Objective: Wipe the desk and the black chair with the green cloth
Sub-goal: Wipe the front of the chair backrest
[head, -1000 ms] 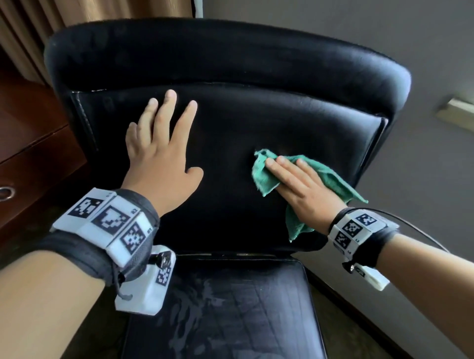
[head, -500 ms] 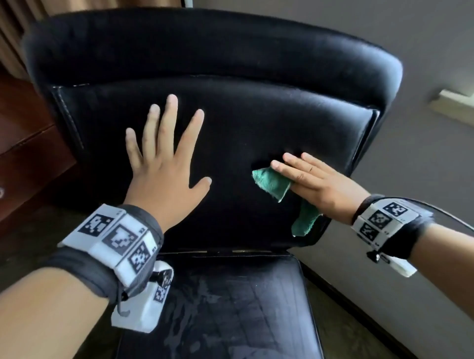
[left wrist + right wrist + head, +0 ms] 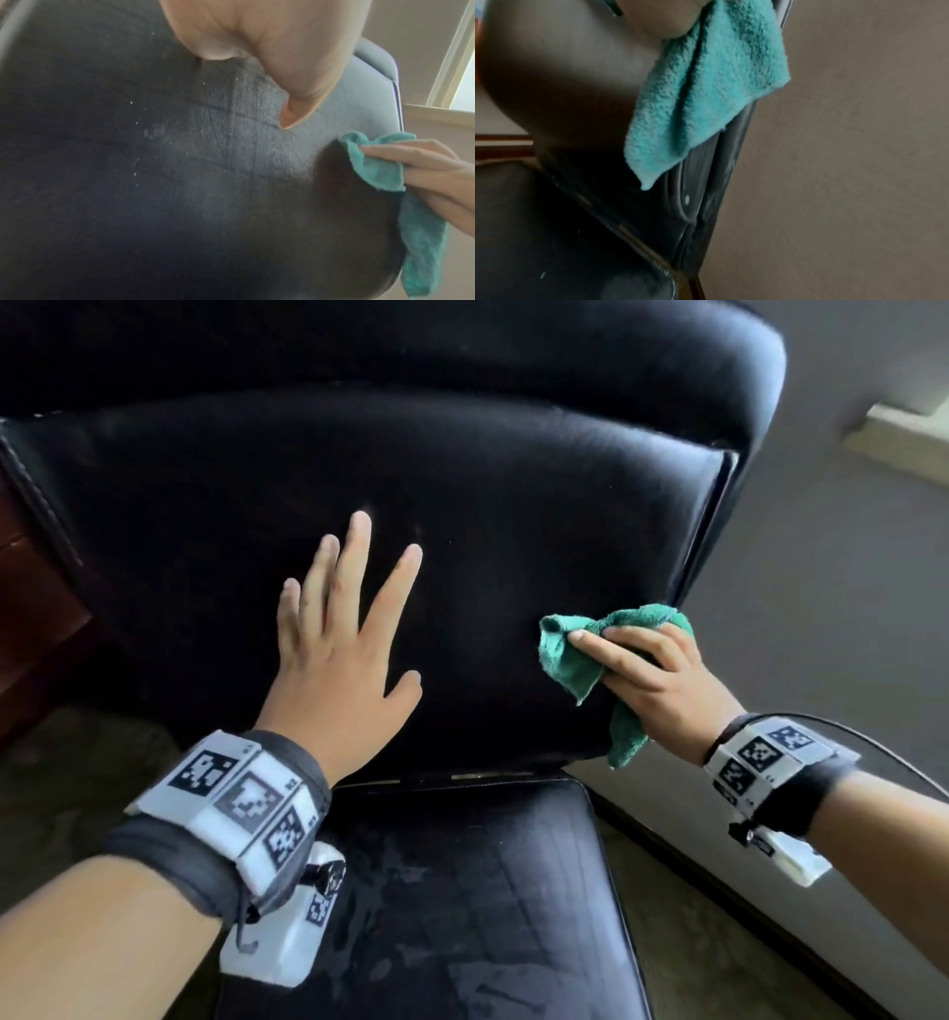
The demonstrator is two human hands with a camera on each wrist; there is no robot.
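**A:** How was the right grip set?

**B:** The right grip (image 3: 662, 680), a bare hand, was clamped on the bunched green terry cloth (image 3: 570, 654). Its fingers (image 3: 611, 654) curled over the wad and held it against the lower right part of the padded black leather chair (image 3: 513, 505), on the backrest. A loose corner of the cloth hung below the hand, beside the backrest's right edge.

**A:** And the left grip?

**B:** The left grip (image 3: 334, 670) was apart and held nothing. Its fingers were straight and spread, with the palm flat against the middle of the backrest, well to the left of the cloth. From the left wrist, the thumb lay on the leather.

**A:** Anything on the leather itself?

**B:** Small pale specks (image 3: 133, 174) dotted it to the left of the thumb. Below the backrest, the glossy black seat cushion (image 3: 462, 891) showed dull smears.

**A:** Further out?

**B:** Each wrist carried a dark strap with white blocks printed in black-and-white square markers, left (image 3: 241, 809) and right (image 3: 770, 762). A thin black cable (image 3: 873, 747) ran off the right one. A grey wall (image 3: 821, 557) stood just right of the chair, and a reddish-brown wooden furniture piece (image 3: 31, 608) showed at the left edge.
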